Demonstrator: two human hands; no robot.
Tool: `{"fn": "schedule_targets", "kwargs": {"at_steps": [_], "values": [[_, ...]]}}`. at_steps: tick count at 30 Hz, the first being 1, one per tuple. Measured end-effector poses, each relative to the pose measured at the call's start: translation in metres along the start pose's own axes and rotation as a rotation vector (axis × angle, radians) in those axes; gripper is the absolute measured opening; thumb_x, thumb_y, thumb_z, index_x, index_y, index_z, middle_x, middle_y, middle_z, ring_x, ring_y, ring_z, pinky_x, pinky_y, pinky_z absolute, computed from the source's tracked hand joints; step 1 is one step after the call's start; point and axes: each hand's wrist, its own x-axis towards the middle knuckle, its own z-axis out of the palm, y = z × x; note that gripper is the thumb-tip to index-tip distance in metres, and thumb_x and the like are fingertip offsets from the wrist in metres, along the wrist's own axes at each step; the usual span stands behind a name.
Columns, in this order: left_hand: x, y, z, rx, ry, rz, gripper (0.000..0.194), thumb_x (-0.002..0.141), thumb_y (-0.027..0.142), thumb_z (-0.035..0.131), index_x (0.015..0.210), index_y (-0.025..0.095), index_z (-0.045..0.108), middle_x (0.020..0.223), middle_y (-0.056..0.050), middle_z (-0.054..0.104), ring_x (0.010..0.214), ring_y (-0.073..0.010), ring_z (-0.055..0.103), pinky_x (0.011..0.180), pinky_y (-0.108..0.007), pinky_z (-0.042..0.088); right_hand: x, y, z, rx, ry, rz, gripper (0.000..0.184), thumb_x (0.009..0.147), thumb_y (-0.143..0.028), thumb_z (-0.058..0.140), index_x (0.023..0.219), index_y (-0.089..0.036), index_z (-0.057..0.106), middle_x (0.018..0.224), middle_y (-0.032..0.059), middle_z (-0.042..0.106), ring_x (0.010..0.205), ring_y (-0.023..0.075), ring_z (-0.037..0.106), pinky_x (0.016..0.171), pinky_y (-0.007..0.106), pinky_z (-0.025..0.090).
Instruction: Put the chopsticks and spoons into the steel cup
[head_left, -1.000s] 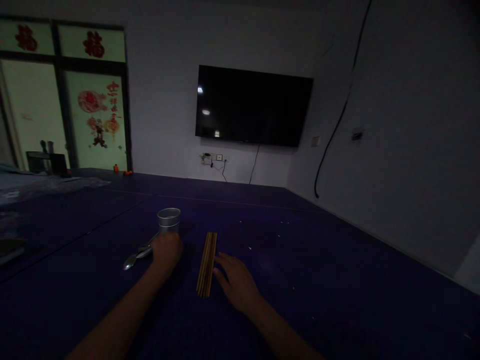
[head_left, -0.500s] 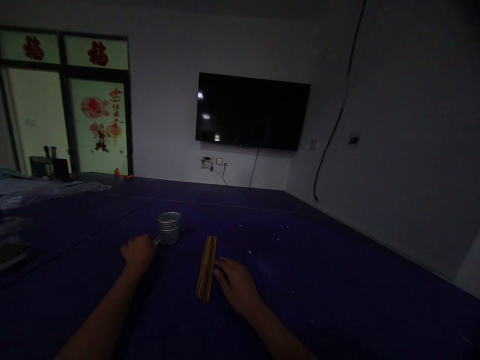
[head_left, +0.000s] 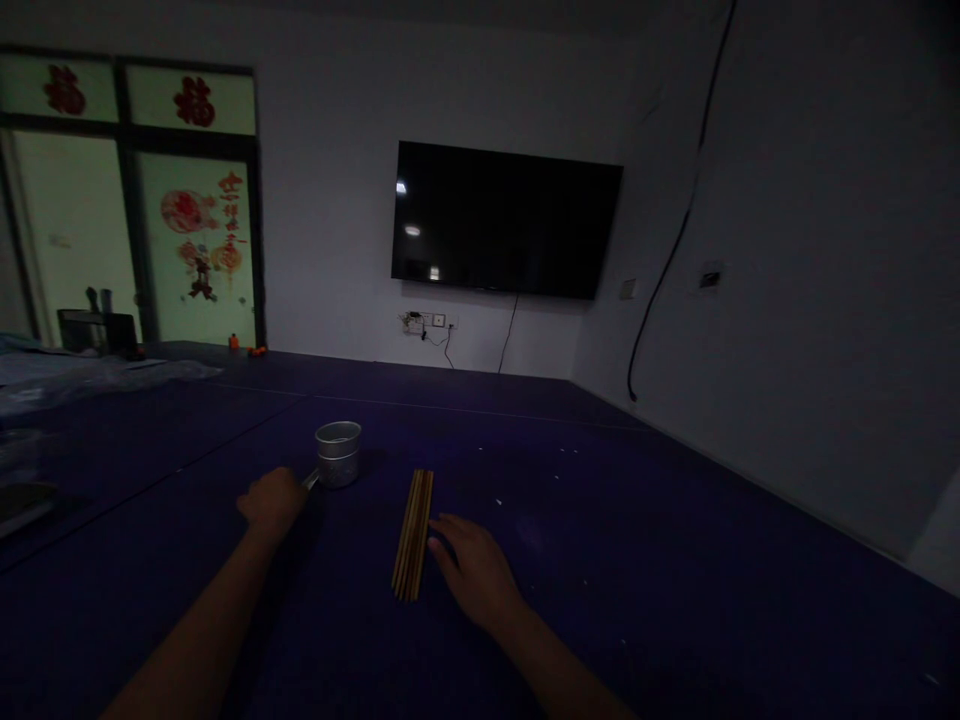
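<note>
A silver metal cup (head_left: 338, 457) stands upright on the dark blue tabletop (head_left: 570, 640), its thin handle (head_left: 310, 480) pointing toward my left hand (head_left: 273, 500). That hand is closed at the handle's end, which disappears under the fingers. To the right of the cup lies a row of yellow-brown chopsticks (head_left: 412, 540), side by side and pointing away from me. My right hand (head_left: 478, 572) rests just right of them, thumb and fingers apart, holding nothing. Its fingertips are at the row's right edge; whether they touch it I cannot tell.
Small white scraps (head_left: 499, 502) dot the tabletop. Clear plastic wrap (head_left: 112, 384) lies at the far left, near a black holder (head_left: 97, 330). Small orange objects (head_left: 234, 342) sit at the back edge. A television (head_left: 506, 220) hangs on the wall, and a black cable (head_left: 670, 260) runs down at the right.
My left hand has shifted slightly left, and a little more of the cup's handle shows. The cup, the chopsticks and my right hand have stayed in place.
</note>
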Motion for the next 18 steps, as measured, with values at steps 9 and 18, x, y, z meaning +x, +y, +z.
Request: {"fn": "schedule_targets", "kwargs": {"at_steps": [9, 18], "values": [[-0.0023, 0.0003, -0.0034, 0.077, -0.061, -0.056, 0.029, 0.075, 0.021, 0.050, 0.095, 0.008, 0.067, 0.096, -0.024, 0.067, 0.092, -0.0365, 0.063, 0.067, -0.041, 0.048, 0.0008, -0.0008, -0.0006, 0.005, -0.013, 0.008, 0.039, 0.094, -0.038, 0.034, 0.118, -0.022, 0.060, 0.121, 0.0080, 0.061, 0.113, 0.0220, 0.054, 0.098, 0.038, 0.039], [0.0020, -0.0060, 0.0005, -0.043, -0.017, -0.060, 0.023, 0.073, 0.014, 0.048, 0.084, 0.007, 0.068, 0.095, -0.025, 0.066, 0.095, -0.0372, 0.062, 0.065, -0.039, 0.049, 0.0005, -0.0019, -0.0029, 0.008, -0.039, 0.027, 0.040, 0.094, -0.039, 0.034, 0.119, -0.022, 0.059, 0.123, 0.0075, 0.060, 0.115, 0.0215, 0.053, 0.100, 0.038, 0.037]]}}
